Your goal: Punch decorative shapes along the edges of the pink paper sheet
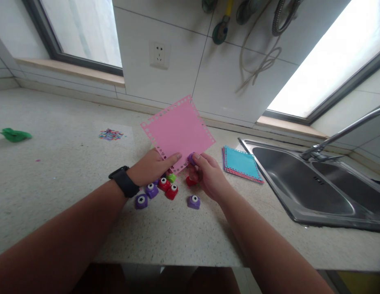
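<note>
A square pink sheet of paper [180, 130] with small shapes punched along its edges is tilted up over the counter. My left hand [156, 165] pinches its lower left part, thumb on top. At the lower right edge, my right hand [208, 171] grips a purple craft punch [192, 158] that sits on the paper's border. Below the sheet lie several more punches: a red punch [172, 191], a purple punch [141, 201], a green punch [171, 177] partly hidden, and a lone purple punch [194, 201]. Another red punch [190, 181] shows partly behind my right fingers.
A stack of punched coloured sheets, blue on top [243, 163], lies right, beside a steel sink [300, 179] with a faucet [318, 149]. Left are a pile of paper bits [110, 134] and a green crumpled thing [15, 134]. The tiled wall [183, 49] stands behind.
</note>
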### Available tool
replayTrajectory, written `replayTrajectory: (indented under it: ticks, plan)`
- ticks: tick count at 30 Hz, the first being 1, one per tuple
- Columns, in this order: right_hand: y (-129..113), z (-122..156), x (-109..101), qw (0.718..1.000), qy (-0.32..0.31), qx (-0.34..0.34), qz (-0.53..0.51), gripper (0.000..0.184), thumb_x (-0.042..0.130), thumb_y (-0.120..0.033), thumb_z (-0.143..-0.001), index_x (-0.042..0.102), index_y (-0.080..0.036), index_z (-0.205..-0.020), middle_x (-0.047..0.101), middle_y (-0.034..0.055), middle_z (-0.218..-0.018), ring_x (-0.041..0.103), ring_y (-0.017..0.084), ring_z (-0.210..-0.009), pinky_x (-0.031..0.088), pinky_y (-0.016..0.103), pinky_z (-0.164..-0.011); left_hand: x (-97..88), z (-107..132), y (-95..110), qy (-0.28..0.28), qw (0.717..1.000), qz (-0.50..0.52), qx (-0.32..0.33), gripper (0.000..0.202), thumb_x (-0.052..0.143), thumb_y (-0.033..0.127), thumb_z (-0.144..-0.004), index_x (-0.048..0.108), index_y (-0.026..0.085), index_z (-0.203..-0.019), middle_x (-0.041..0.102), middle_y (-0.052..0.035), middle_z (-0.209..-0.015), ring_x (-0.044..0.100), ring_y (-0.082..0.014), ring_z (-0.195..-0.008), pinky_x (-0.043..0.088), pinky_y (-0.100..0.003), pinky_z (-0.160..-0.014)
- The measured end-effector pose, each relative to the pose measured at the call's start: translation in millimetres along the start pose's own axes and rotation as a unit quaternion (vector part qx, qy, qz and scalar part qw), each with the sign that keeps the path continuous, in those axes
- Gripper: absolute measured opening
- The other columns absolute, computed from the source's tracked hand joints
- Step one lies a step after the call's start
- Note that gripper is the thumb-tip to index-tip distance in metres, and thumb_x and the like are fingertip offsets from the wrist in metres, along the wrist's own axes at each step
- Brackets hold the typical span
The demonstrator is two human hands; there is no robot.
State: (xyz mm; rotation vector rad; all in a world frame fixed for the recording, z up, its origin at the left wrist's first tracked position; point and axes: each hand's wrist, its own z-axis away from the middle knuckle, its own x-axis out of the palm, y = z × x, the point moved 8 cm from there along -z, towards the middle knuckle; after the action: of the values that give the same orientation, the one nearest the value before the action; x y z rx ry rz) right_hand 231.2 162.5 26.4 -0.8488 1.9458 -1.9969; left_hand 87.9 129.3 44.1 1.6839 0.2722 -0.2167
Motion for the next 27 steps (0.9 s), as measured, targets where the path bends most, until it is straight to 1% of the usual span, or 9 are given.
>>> replayTrajectory:
  ticks: [2,6,11,15,17,20,22,25,27]
  plan:
    - [0.3,-0.2,0.8,1.0,-0.002,-0.002,-0.008,0.032,0.069,-0.046,-0.086,0.055,-0.019,-0.077,0.045,-0.0054,-0.062,0.035,0.007,-0.048,0.023,0.023,-0.043,0.2,0.0,0.0,0.001,1.0,0.0,0.002,0.04,0.062,0.061,-0.079,0.073,0.022,-0.079,0.074,-0.0087,-0.07,0.071,-0.0277,-0.073,0.059,-0.041,-0.066]
    - [-0.4,0.5,1.2,1.0,0.004,-0.007,0.0,0.033,0.069,-0.048,-0.085,0.053,-0.02,-0.075,0.043,-0.0056,-0.061,0.033,0.007,-0.047,0.022,0.023,-0.043,2.3,-0.2,3.7,-0.008,1.0,-0.007,0.029,0.039,0.059,0.06,-0.082,0.073,0.023,-0.082,0.075,-0.0087,-0.075,0.071,-0.028,-0.078,0.059,-0.042,-0.071]
    - [-1.6,0.9,2.3,1.0,0.01,-0.009,0.0,0.034,0.07,-0.048,-0.084,0.052,-0.02,-0.074,0.043,-0.0057,-0.06,0.032,0.007,-0.047,0.021,0.024,-0.043,3.6,-1.0,4.3,-0.012,0.999,-0.019,0.039,0.038,0.055,0.059,-0.085,0.073,0.025,-0.083,0.075,-0.0079,-0.077,0.07,-0.0286,-0.082,0.058,-0.043,-0.077]
    - [-2.3,0.6,3.5,1.0,0.008,-0.013,-0.01,0.034,0.07,-0.046,-0.084,0.052,-0.02,-0.073,0.043,-0.0056,-0.059,0.032,0.007,-0.047,0.02,0.024,-0.043,4.1,-0.9,7.1,-0.015,0.997,-0.039,0.067,0.036,0.051,0.055,-0.09,0.073,0.026,-0.085,0.076,-0.0072,-0.08,0.069,-0.0255,-0.076,0.056,-0.039,-0.074]
    - [-2.2,0.6,3.5,1.0,0.01,-0.013,-0.007,0.034,0.07,-0.047,-0.084,0.052,-0.02,-0.073,0.043,-0.0056,-0.059,0.032,0.007,-0.047,0.02,0.024,-0.043,3.9,-1.0,6.8,-0.013,0.996,-0.049,0.072,0.038,0.05,0.055,-0.091,0.072,0.025,-0.081,0.075,-0.0068,-0.076,0.068,-0.0247,-0.072,0.055,-0.038,-0.072]
    - [-1.9,0.8,3.6,1.0,0.012,-0.012,0.002,0.034,0.07,-0.048,-0.084,0.052,-0.021,-0.074,0.043,-0.0056,-0.059,0.033,0.008,-0.047,0.021,0.024,-0.042,4.1,-1.2,2.4,-0.016,0.997,-0.061,0.055,0.043,0.049,0.057,-0.092,0.069,0.025,-0.072,0.072,-0.0064,-0.067,0.066,-0.0232,-0.063,0.054,-0.037,-0.068]
    - [-2.0,0.9,3.9,1.0,0.011,-0.012,0.005,0.033,0.069,-0.048,-0.084,0.052,-0.021,-0.075,0.043,-0.0058,-0.059,0.033,0.008,-0.046,0.021,0.024,-0.042,4.1,-0.9,0.1,-0.017,0.997,-0.065,0.043,0.044,0.049,0.057,-0.091,0.067,0.024,-0.069,0.071,-0.006,-0.064,0.063,-0.0217,-0.058,0.052,-0.036,-0.063]
    - [-2.9,1.0,4.0,1.0,0.01,-0.017,0.004,0.032,0.069,-0.047,-0.085,0.053,-0.021,-0.075,0.043,-0.006,-0.058,0.034,0.007,-0.046,0.021,0.024,-0.043,4.8,-0.3,-1.2,-0.022,0.997,-0.065,0.035,0.044,0.049,0.058,-0.091,0.063,0.024,-0.067,0.068,-0.005,-0.062,0.06,-0.0203,-0.055,0.049,-0.034,-0.058]
    - [-3.4,0.9,4.0,1.0,0.009,-0.02,0.003,0.032,0.069,-0.046,-0.085,0.053,-0.02,-0.076,0.043,-0.0061,-0.058,0.034,0.007,-0.046,0.021,0.024,-0.043,5.2,-0.1,-1.1,-0.025,0.997,-0.063,0.036,0.045,0.048,0.058,-0.092,0.062,0.023,-0.066,0.067,-0.0047,-0.061,0.06,-0.0201,-0.055,0.048,-0.034,-0.057]
